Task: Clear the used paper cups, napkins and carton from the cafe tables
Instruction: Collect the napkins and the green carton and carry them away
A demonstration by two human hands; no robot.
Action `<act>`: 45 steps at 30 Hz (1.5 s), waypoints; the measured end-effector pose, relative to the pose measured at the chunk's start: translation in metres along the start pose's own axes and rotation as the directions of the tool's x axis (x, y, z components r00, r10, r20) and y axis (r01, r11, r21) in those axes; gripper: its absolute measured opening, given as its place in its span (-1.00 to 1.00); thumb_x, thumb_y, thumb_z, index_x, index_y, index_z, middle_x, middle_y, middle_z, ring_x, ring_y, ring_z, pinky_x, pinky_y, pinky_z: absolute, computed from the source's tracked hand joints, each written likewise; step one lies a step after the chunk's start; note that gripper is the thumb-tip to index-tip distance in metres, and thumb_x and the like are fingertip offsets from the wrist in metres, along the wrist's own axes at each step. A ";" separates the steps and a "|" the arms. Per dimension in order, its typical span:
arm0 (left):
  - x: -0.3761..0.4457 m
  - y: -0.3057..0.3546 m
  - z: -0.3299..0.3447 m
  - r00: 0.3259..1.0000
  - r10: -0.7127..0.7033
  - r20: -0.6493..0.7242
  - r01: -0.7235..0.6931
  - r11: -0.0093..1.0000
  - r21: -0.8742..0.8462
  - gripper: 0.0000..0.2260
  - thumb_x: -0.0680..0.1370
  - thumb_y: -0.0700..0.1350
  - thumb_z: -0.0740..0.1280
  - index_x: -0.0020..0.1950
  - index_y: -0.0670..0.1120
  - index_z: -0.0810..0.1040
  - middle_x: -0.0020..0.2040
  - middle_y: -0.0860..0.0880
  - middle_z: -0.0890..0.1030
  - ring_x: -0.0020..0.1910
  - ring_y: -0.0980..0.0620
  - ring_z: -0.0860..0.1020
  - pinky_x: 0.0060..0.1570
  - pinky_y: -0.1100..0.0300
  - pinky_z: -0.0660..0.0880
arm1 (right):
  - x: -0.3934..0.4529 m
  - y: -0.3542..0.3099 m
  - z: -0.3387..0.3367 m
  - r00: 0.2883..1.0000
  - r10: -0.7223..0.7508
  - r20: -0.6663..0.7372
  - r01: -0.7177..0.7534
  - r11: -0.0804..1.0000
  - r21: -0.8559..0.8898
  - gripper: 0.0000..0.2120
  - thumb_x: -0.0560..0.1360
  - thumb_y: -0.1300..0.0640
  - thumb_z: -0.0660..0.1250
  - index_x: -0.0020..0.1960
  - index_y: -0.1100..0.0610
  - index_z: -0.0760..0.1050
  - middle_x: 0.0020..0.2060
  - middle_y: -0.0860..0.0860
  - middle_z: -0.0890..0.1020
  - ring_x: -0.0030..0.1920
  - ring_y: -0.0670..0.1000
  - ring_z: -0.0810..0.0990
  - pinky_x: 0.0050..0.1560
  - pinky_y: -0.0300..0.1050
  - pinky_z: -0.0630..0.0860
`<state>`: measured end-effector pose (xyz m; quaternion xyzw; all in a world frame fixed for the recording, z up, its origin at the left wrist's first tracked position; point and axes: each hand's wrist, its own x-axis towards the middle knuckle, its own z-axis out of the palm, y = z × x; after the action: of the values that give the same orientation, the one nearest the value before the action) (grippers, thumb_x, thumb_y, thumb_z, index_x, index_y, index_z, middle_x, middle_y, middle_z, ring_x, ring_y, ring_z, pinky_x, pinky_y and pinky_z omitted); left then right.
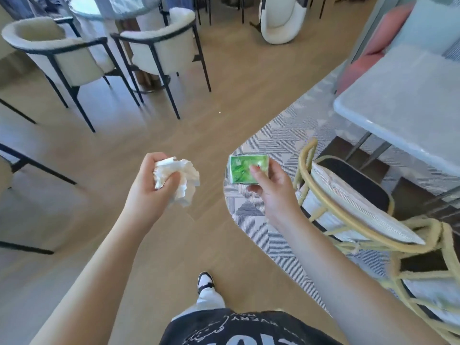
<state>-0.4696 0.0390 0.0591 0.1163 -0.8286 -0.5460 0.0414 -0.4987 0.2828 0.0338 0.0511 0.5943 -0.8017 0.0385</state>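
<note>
My left hand point(146, 185) is closed around a wad of crumpled white napkins point(183, 179), which bulges out to the right of my fingers. My right hand point(272, 188) grips a small green carton point(242, 168) by its lower right corner, thumb across its front face. Both hands are held out in front of me above the wooden floor, about a hand's width apart. No paper cups are visible.
A grey square table point(403, 103) stands at the right with yellow rattan chairs point(353, 220) beside it on a patterned rug point(268, 135). Cream armchairs point(159, 51) surround a round glass table point(109, 6) at the upper left. My foot point(205, 282) is on the wooden floor.
</note>
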 end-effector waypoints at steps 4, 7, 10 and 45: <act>0.081 0.010 -0.025 0.999 0.013 0.050 -0.014 1.000 0.019 -0.78 0.53 0.03 0.32 0.12 0.28 0.45 -0.14 0.25 0.64 -0.29 0.29 0.56 -0.24 0.14 0.47 | 0.059 -0.008 0.041 0.999 -0.036 -0.005 0.036 0.999 -0.006 -0.83 0.60 0.14 0.39 -0.04 -0.13 0.66 -0.04 -0.07 0.73 -0.02 -0.07 0.70 -0.14 -0.23 0.58; 0.138 0.021 -0.033 0.997 0.036 0.069 -0.037 0.999 0.019 -0.80 0.52 0.02 0.32 0.11 0.26 0.45 -0.15 0.25 0.63 -0.27 0.26 0.56 -0.22 0.12 0.47 | 0.100 -0.010 0.057 0.998 -0.042 -0.049 0.042 0.999 -0.003 -0.87 0.61 0.19 0.37 0.02 -0.02 0.63 -0.05 -0.05 0.73 -0.04 -0.06 0.70 -0.13 -0.20 0.61; 0.186 0.031 -0.029 0.994 0.057 0.088 -0.057 0.998 -0.003 -0.80 0.48 0.05 0.31 0.08 0.22 0.45 -0.18 0.23 0.61 -0.29 0.22 0.54 -0.22 0.11 0.48 | 0.139 -0.012 0.064 0.995 -0.042 -0.086 0.043 0.999 0.003 -0.91 0.61 0.22 0.36 0.06 0.07 0.59 -0.04 -0.01 0.72 -0.05 -0.05 0.69 -0.11 -0.17 0.61; 0.793 0.170 0.264 0.877 0.202 0.436 -0.194 0.979 -0.065 -0.80 0.61 -0.11 0.36 0.09 0.20 0.46 -0.18 0.28 0.59 -0.26 0.26 0.54 -0.23 0.23 0.50 | 0.724 -0.110 -0.062 0.901 -0.072 -0.429 0.073 0.997 -0.014 -0.93 0.57 0.13 0.41 0.04 -0.01 0.62 -0.08 0.02 0.67 -0.12 0.09 0.54 -0.19 -0.14 0.50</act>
<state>-1.3147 0.1510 0.0622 -0.0958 -0.8188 -0.5588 -0.0904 -1.2279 0.3730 0.0284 0.2038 0.5888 -0.7724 -0.1232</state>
